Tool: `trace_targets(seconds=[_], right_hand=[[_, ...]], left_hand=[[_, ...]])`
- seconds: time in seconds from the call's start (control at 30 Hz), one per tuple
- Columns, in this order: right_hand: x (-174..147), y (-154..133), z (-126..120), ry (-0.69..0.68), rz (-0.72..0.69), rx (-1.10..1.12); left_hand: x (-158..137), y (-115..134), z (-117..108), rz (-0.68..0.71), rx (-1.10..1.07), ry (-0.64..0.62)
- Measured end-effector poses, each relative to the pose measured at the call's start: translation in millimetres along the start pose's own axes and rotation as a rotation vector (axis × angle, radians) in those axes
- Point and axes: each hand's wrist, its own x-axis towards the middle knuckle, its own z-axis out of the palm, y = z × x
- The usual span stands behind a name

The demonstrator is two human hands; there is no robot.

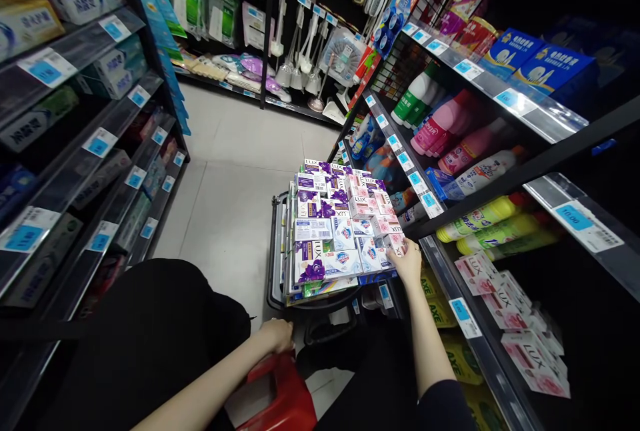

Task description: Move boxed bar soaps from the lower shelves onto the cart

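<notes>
Many soap boxes point(327, 227), purple, pink and white, lie packed in flat rows on top of a black-framed cart or crate point(274, 251). At the near right corner of this stack, my right hand point(407, 261) is closed around a pink LUX soap box point(395, 243), with its fingers partly hidden. Lower down, my left hand point(277, 335) is curled over the top edge of a red plastic stool point(285, 391), between my dark-clothed legs. The hand's fingertips do not show fully.
A shelf rack point(467, 321) on the right holds loose pink LUX boxes point(533, 357), bottles point(445, 127) and blue boxes. Toothpaste-like boxes fill the left shelves point(95, 144). Tiled floor point(235, 144) runs between them to a rack of brushes point(300, 64).
</notes>
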Motion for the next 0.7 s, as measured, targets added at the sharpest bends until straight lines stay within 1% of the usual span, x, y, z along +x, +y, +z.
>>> trace_targets(seconds=[0.13,0.23,0.3,0.4,0.53,0.7], right_hand=[[1.1,0.7,-5.4,0.002,0.035,0.036],[1.7,8.9,-18.6,0.011,0.115,0.092],[-0.1,16.6,-29.5,-0.008,0.16,0.136],[-6.5,25.8,-41.0,-0.056,0.185,0.175],[-16.3,27.5,-40.2,-0.111,0.181,0.197],[-20.8,22.5,-34.3,-0.121,0.198,0.171]], left_hand=[[0.4,-0.4,-0.3,0.002,0.0,-0.003],[0.7,-0.8,-0.6,0.005,-0.001,-0.009],[0.9,-0.8,-0.4,0.006,0.002,-0.01],[1.8,-0.7,0.4,0.01,0.007,-0.009],[4.7,-1.1,2.2,0.011,0.017,-0.009],[7.6,-2.6,5.2,0.006,0.019,0.003]])
